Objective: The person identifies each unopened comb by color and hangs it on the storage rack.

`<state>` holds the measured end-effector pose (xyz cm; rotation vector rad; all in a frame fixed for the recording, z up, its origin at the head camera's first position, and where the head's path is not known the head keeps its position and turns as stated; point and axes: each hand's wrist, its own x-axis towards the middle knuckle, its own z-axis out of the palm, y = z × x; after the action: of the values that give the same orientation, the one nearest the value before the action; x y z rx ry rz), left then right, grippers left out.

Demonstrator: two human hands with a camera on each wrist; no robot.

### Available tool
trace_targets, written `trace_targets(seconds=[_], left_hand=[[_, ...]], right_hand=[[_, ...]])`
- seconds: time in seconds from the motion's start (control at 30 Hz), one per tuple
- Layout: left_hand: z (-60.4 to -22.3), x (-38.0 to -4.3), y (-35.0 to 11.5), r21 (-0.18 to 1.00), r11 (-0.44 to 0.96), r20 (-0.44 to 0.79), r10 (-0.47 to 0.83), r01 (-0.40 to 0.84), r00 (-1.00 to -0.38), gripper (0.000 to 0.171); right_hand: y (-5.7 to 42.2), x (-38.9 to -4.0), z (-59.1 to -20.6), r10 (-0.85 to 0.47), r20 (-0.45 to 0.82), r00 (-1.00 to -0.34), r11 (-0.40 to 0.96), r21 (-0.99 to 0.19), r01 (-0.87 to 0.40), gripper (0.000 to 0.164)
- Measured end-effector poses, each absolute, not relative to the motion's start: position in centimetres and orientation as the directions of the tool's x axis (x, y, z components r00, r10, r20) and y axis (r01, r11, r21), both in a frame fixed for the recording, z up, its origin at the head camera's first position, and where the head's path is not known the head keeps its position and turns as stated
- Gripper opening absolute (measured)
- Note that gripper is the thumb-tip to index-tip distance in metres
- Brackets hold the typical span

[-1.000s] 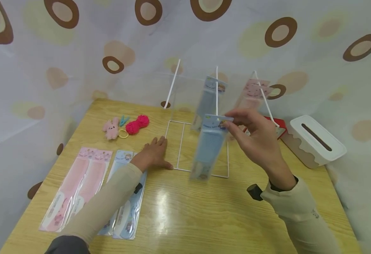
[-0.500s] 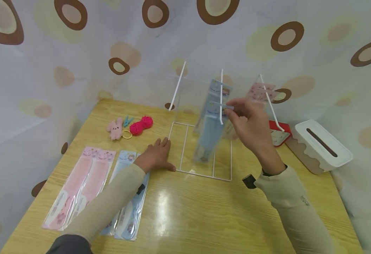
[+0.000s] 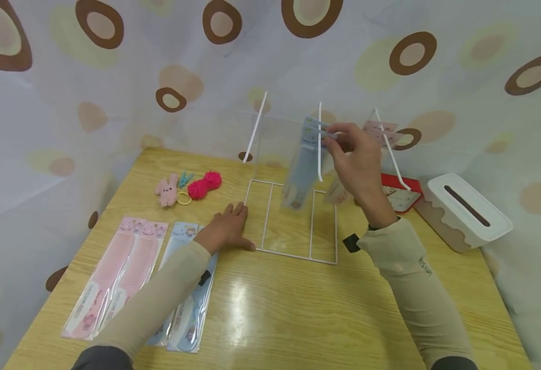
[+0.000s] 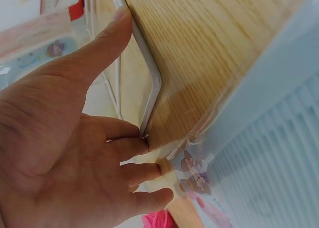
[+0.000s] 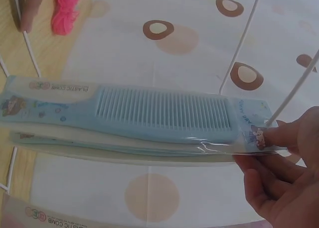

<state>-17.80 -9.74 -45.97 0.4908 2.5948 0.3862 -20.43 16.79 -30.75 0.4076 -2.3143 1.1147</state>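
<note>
My right hand (image 3: 356, 159) pinches the top corner of a packaged blue comb (image 5: 164, 111), which hangs on the middle prong (image 3: 319, 154) of a white wire rack (image 3: 298, 255). Another blue comb hangs close behind it on the same prong. In the right wrist view my thumb presses the printed header from the front, fingers behind. My left hand (image 3: 226, 226) lies with fingers spread at the rack's left base corner. In the left wrist view its thumb (image 4: 117, 31) and fingertips touch the base wire (image 4: 152, 73), and a packaged blue comb (image 4: 264, 153) lies beside it.
Packaged pink combs (image 3: 108, 277) and blue combs (image 3: 192, 313) lie at the left. Behind them sit a pink plush (image 3: 166, 190), a teal clip (image 3: 184, 179) and pink yarn (image 3: 205, 185). Pink packs (image 3: 381, 134) hang on the right prong. A red-framed clock (image 3: 400, 195) and tissue box (image 3: 467, 210) stand right.
My right hand has moved the blue comb back along the middle prong, from its front end to the comb behind. The left hand stays at the rack's base.
</note>
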Motion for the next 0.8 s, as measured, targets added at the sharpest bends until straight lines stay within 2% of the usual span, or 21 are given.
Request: trace_targets(seconds=[0.3, 0.47, 0.57, 0.63, 0.7, 0.8], left_hand=[[-45.7, -17.7, -9.8, 0.35, 0.896, -0.395, 0.407, 0.275, -0.823, 0.112], [-45.9, -17.8, -9.7, 0.356, 0.892, -0.389, 0.412, 0.278, -0.824, 0.112], [-46.1, -17.8, -9.7, 0.358, 0.89, -0.385, 0.417, 0.283, -0.823, 0.112], [-46.2, -17.8, -9.7, 0.36, 0.889, -0.388, 0.417, 0.281, -0.822, 0.113], [-46.3, -17.9, -9.8, 0.36, 0.89, -0.387, 0.416, 0.281, -0.823, 0.113], [-46.2, -17.8, -9.8, 0.358, 0.89, -0.387, 0.415, 0.28, -0.823, 0.112]], right_hand=[[18.4, -17.9, -32.2, -0.086, 0.613, -0.785, 0.692, -0.53, -0.49, 0.036], [20.3, -15.1, -34.4, -0.176, 0.581, -0.795, 0.727, -0.468, -0.503, 0.03], [21.7, -13.9, -36.6, -0.252, 0.444, -0.86, 0.757, -0.463, -0.461, 0.023], [22.6, -13.3, -38.4, -0.283, 0.287, -0.915, 0.793, -0.466, -0.391, 0.027], [23.4, -12.8, -40.3, -0.285, 0.1, -0.953, 0.836, -0.461, -0.299, 0.043], [24.3, -12.3, -43.1, -0.255, -0.11, -0.961, 0.893, -0.408, -0.19, 0.075]])
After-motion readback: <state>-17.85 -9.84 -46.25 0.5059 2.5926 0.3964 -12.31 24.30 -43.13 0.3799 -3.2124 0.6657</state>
